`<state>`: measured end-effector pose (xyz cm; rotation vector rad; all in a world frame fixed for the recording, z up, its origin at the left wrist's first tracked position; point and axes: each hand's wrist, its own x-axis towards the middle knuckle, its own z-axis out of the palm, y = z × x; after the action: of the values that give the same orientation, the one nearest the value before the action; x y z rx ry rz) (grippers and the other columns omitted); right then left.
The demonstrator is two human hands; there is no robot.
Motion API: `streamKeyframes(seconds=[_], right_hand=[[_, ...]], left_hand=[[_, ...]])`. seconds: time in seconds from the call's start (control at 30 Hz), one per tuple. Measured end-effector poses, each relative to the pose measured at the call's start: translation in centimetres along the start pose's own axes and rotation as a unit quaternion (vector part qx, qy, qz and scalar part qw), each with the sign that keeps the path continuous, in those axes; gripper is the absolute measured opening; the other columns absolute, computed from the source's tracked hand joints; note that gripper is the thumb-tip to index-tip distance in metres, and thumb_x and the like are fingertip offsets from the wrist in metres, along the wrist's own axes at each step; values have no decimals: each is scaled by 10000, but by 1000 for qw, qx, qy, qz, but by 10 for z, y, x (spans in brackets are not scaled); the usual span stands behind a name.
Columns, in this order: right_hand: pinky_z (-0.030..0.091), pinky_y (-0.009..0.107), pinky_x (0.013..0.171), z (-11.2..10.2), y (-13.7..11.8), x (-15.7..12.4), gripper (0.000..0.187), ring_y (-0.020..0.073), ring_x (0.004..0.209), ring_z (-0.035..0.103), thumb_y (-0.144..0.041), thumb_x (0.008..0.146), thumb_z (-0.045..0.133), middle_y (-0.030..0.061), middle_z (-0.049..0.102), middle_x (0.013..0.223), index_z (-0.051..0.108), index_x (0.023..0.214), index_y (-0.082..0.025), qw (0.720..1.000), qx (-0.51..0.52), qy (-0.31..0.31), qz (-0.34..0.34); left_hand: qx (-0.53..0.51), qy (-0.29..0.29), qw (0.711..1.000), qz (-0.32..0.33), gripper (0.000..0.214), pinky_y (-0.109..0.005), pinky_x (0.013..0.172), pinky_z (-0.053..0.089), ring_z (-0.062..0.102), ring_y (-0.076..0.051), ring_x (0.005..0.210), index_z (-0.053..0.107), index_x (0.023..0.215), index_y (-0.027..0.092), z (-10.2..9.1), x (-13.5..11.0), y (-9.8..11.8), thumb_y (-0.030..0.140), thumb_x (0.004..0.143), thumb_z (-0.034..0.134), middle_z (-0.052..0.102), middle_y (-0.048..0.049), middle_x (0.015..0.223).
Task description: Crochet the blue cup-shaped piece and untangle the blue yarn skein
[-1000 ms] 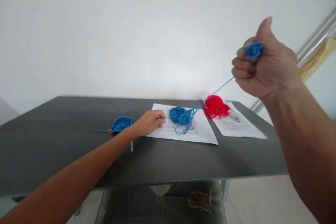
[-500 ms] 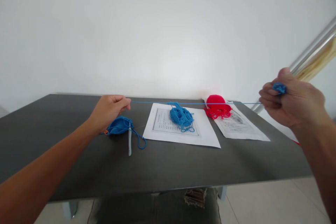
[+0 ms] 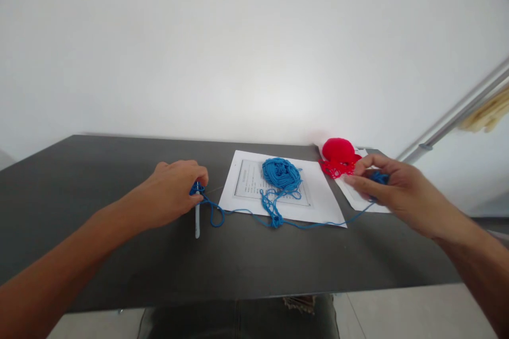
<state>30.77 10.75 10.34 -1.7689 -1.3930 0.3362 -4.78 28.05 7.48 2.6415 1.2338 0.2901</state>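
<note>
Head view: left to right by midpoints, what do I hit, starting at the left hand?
Left hand → grey crochet hook → blue yarn ball → red crocheted piece → right hand → beige item beyond the table.

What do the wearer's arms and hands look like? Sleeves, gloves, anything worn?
Left hand and right hand: ungloved. Left forearm and right forearm: bare, no sleeves, watch or bracelet in view. Rings: can't rule out, fingers partly hidden.
</note>
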Motion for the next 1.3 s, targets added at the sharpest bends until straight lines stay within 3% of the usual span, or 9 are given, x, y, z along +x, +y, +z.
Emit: streamKeyframes(seconds=[0.1, 0.2, 0.3, 0.43, 0.63, 0.8, 0.87, 1.1, 1.3], right_hand=[[350, 281, 522, 38, -10, -2, 452, 152, 573, 489, -656, 830, 729, 26, 626, 656, 707, 761, -209, 988, -47, -141, -30], [273, 277, 506, 73, -16, -2, 392, 130, 532, 404, -591, 833, 751, -10, 560, 598, 752, 860, -200, 959, -109, -260, -29], [279, 272, 527, 93, -16, 0, 251, 135, 558, 448, -391, 754, 851, -10, 586, 619, 768, 878, -188, 942, -121, -310, -40], [311, 263, 537, 95, -14, 10, 68, 122, 555, 451, -250, 822, 743, -17, 610, 623, 782, 793, -202, 933, -70, -350, -51], [340, 268, 537, 87, -29, 40, 359, 123, 587, 450, -538, 869, 728, 2, 631, 675, 777, 807, -188, 949, 40, -309, -40], [302, 255, 497, 100, -45, 62, 451, 101, 555, 415, -613, 796, 796, -7, 588, 636, 735, 781, -166, 951, 135, -278, -17], [280, 245, 478, 107, -45, 65, 468, 92, 536, 394, -623, 791, 799, -11, 576, 618, 727, 789, -160, 949, 144, -281, -12], [268, 240, 478, 120, -34, 58, 459, 86, 520, 349, -614, 844, 754, -44, 473, 554, 690, 747, -170, 960, 176, -217, -31], [348, 264, 532, 119, -31, 53, 349, 106, 582, 440, -490, 721, 884, -9, 596, 650, 763, 767, -166, 966, 124, -225, -35]], left_hand=[[-41, 4, 998, 44, 123, -407, 818, 417, 652, -308, 899, 685, 876, 200, 11, 6, 36, 297, 850, 613, 717, -95, 951], [-85, -41, 988, 121, 193, -399, 806, 432, 643, -310, 904, 666, 888, 193, 33, 16, 71, 366, 821, 719, 708, -98, 951], [-125, -100, 970, 184, 182, -344, 733, 433, 645, -273, 866, 649, 808, 205, 58, 26, 87, 310, 764, 790, 701, -57, 881], [-190, -125, 947, 228, 180, -304, 708, 416, 621, -206, 800, 598, 694, 199, 74, 32, 83, 153, 830, 708, 659, -21, 793], [-338, -54, 927, 151, 71, -287, 684, 469, 597, -162, 735, 584, 892, 201, 60, 31, 67, 242, 930, 627, 632, -2, 796], [-642, -27, 763, 62, 364, -305, 709, 545, 660, -160, 721, 643, 964, 176, 52, 33, 63, 373, 759, 871, 696, -12, 797], [-677, -7, 735, 37, 333, -293, 677, 547, 661, -148, 661, 683, 893, 163, 52, 34, 62, 368, 736, 892, 712, -11, 723], [-689, 44, 722, -34, 184, -275, 647, 564, 682, -144, 609, 764, 800, 156, 55, 36, 59, 261, 712, 888, 748, -18, 664], [-688, 43, 724, -33, 117, -225, 635, 529, 659, -117, 633, 796, 834, 144, 59, 36, 58, 197, 740, 844, 760, -21, 688]])
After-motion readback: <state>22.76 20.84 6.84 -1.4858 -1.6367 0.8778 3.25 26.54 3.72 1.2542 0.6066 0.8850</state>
